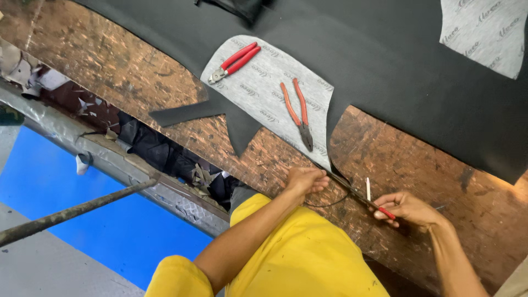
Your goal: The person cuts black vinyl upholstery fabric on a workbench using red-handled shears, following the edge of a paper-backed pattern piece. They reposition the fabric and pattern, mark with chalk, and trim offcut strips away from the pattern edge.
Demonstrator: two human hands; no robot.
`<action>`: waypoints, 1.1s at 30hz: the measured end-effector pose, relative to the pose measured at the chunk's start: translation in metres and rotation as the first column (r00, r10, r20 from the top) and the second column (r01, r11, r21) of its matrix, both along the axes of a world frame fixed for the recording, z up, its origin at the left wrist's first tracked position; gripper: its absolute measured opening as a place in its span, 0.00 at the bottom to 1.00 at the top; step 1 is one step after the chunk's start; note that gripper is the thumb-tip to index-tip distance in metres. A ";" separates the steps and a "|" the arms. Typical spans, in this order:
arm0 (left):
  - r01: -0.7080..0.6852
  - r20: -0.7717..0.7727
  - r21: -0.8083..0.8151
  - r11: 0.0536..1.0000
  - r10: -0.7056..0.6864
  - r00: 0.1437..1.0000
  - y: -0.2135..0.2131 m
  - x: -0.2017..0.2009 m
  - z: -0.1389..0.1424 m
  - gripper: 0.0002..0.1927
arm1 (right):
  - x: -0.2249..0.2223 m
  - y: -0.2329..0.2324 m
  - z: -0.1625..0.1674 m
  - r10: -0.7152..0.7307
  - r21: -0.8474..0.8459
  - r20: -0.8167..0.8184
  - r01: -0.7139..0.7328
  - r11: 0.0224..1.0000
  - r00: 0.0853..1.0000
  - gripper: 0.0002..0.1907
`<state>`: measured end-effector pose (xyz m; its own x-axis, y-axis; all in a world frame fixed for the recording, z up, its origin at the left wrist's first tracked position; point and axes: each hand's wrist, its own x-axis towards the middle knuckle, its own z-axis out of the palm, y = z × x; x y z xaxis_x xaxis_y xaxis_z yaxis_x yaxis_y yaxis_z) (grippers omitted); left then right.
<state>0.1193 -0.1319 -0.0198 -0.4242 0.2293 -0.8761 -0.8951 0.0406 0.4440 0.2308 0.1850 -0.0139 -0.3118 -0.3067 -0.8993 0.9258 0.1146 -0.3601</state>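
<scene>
i log two red-handled pliers (235, 61) (297, 111) on one grey pattern sheet (264, 93), black fabric (385, 60) around it. my left hand (306, 179) fists on the sheet's corner; my right hand (408, 208) pinches one red-handled tool (379, 209) against the worn wooden bench (137, 77).

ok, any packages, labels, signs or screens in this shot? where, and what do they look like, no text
No packages, signs or screens.
Printed grey liner sheet: centre of the bench, on the black material; irregular, rounded top, pale grey with a repeating darker grey printed mark; two red-handled pliers lie on it.
Second printed grey sheet: top right corner, cut off by the frame, same pale grey with the repeating mark.
</scene>
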 end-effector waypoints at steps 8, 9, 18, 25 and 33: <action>-0.014 0.011 0.065 0.998 0.014 1.000 -0.002 0.006 -0.015 0.09 | 0.000 -0.006 0.010 -0.035 0.031 -0.009 0.035 0.999 0.999 0.11; -0.027 0.014 0.092 0.995 0.025 1.000 -0.002 0.007 -0.016 0.09 | -0.003 -0.009 0.010 -0.051 0.036 0.000 0.050 0.998 0.999 0.11; 0.011 0.025 0.059 0.998 -0.012 1.000 -0.003 0.005 -0.016 0.09 | -0.011 -0.017 0.009 -0.072 0.013 -0.008 0.073 0.997 0.997 0.10; 0.023 0.018 0.081 0.996 -0.025 1.000 -0.005 0.001 -0.002 0.10 | -0.018 -0.023 0.009 -0.073 0.030 0.006 0.073 0.997 0.997 0.10; 0.027 0.028 0.063 0.998 -0.029 0.999 -0.006 -0.003 0.008 0.10 | -0.029 -0.029 0.010 -0.064 0.031 0.002 0.064 0.997 0.998 0.09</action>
